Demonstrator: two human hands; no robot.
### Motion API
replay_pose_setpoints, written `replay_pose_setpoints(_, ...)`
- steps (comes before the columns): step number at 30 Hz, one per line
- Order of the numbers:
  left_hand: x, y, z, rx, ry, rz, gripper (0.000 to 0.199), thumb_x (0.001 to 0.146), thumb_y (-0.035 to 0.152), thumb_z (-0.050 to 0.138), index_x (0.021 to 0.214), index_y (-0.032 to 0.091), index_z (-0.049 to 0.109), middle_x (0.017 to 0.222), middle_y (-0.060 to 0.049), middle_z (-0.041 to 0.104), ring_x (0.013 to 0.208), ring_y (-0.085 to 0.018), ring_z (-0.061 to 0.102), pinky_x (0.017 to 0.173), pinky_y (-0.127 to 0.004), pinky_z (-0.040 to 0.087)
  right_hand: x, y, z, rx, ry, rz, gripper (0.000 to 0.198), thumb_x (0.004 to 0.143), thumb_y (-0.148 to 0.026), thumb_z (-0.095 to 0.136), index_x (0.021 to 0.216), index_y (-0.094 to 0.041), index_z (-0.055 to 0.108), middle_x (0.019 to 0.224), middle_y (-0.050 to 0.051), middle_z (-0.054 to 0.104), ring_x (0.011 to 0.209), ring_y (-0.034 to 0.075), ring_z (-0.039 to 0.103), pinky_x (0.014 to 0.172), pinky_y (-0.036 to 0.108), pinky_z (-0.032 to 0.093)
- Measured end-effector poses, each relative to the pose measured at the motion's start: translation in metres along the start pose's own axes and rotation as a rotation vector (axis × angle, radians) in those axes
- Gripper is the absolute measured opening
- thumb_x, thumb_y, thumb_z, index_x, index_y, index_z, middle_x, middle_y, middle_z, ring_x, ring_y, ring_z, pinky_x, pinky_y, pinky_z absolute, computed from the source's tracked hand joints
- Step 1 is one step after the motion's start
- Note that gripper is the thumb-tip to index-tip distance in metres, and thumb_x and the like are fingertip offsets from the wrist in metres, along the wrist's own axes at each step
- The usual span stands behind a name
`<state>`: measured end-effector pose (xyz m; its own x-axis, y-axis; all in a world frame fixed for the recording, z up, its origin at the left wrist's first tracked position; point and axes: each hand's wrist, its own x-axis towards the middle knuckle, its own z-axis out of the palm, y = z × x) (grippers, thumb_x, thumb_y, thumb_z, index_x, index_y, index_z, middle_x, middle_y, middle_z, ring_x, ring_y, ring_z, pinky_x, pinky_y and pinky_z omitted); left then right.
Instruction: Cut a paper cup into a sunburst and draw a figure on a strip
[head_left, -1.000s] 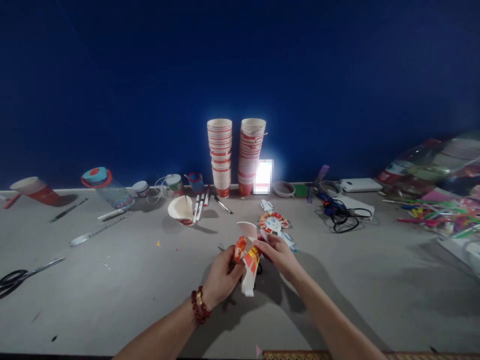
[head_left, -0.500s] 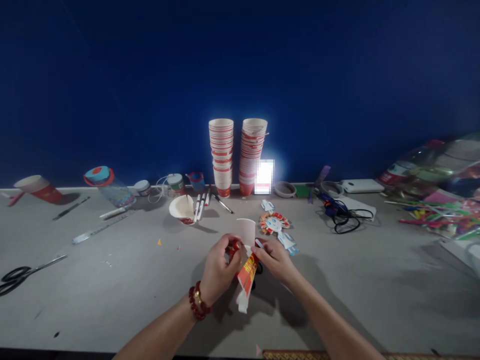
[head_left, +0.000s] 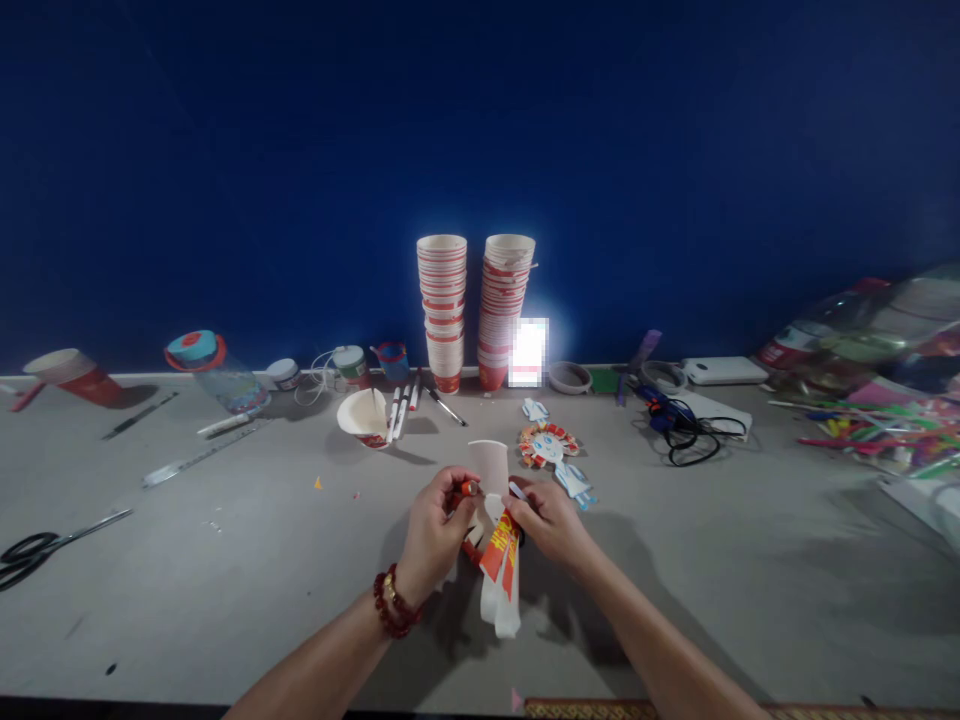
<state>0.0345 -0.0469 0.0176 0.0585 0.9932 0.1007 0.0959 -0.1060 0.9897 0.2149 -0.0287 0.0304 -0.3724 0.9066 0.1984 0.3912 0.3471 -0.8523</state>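
Between my hands is a paper cup cut into strips (head_left: pixel 499 545), red with yellow print outside and white inside. An uncut pale piece (head_left: pixel 488 468) stands up at its far side, and loose strips hang toward me. My left hand (head_left: pixel 436 525), with red beads at the wrist, is closed on a curled red strip (head_left: pixel 469 489) at the cup's left. On the right side, my right hand (head_left: pixel 553 525) pinches the cup between thumb and fingers. A small white edge and a dark curved part show by its fingers; I cannot tell what they belong to.
Behind stand two tall stacks of paper cups (head_left: pixel 442 310). A cut cup (head_left: pixel 365 416) and markers (head_left: pixel 403 412) lie left of centre, scissors (head_left: pixel 34 555) far left. Paper figures (head_left: pixel 550 447) lie beyond my right hand; a glue gun with black cord (head_left: pixel 679 420) is farther right.
The cut cup has turned a little, so more white strips hang spread toward me. The red strip in my left hand has shifted slightly, and both hands stay nearly in place.
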Motion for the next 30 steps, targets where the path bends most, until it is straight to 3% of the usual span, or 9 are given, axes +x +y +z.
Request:
replay_pose_setpoints(11, 0.001, 0.006, 0.005, -0.332, 0.041, -0.253, 0.021, 0.070, 0.026, 0.072, 0.084, 0.018, 0.058, 0.072, 0.004, 0.054, 0.056, -0.007, 0.045, 0.050, -0.018, 0.035, 0.001, 0.005, 0.002, -0.003, -0.055, 0.014, 0.034, 0.087, -0.034, 0.044, 0.057, -0.020, 0.035, 0.056, -0.005, 0.035, 0.050, 0.008, 0.029, 0.048, 0.024, 0.021)
replay_pose_setpoints(20, 0.000, 0.004, 0.005, -0.518, -0.025, -0.278, 0.043, 0.066, 0.032, 0.085, 0.099, 0.017, 0.061, 0.082, 0.000, 0.058, 0.073, -0.011, 0.056, 0.067, -0.022, 0.046, 0.002, 0.011, 0.002, 0.212, -0.080, 0.098, 0.033, 0.084, -0.040, 0.047, 0.059, -0.019, 0.045, 0.055, -0.004, 0.039, 0.049, 0.009, 0.031, 0.046, 0.022, 0.024)
replay_pose_setpoints(24, -0.001, 0.006, 0.004, -0.622, -0.062, -0.367, 0.043, 0.064, 0.030, 0.086, 0.097, 0.015, 0.063, 0.083, -0.001, 0.060, 0.073, -0.011, 0.058, 0.067, -0.022, 0.048, 0.003, 0.010, 0.002, 0.264, -0.106, 0.104, 0.031, 0.083, -0.040, 0.049, 0.063, -0.017, 0.051, 0.057, -0.003, 0.044, 0.050, 0.009, 0.034, 0.046, 0.021, 0.026)
replay_pose_setpoints(30, 0.000, 0.009, 0.002, -0.656, -0.108, -0.403, 0.041, 0.066, 0.029, 0.085, 0.098, 0.015, 0.063, 0.085, -0.002, 0.062, 0.073, -0.011, 0.060, 0.069, -0.022, 0.049, 0.004, 0.008, 0.001, 0.251, -0.088, 0.093, 0.035, 0.082, -0.041, 0.051, 0.056, -0.018, 0.047, 0.053, -0.003, 0.040, 0.049, 0.009, 0.032, 0.045, 0.021, 0.025)
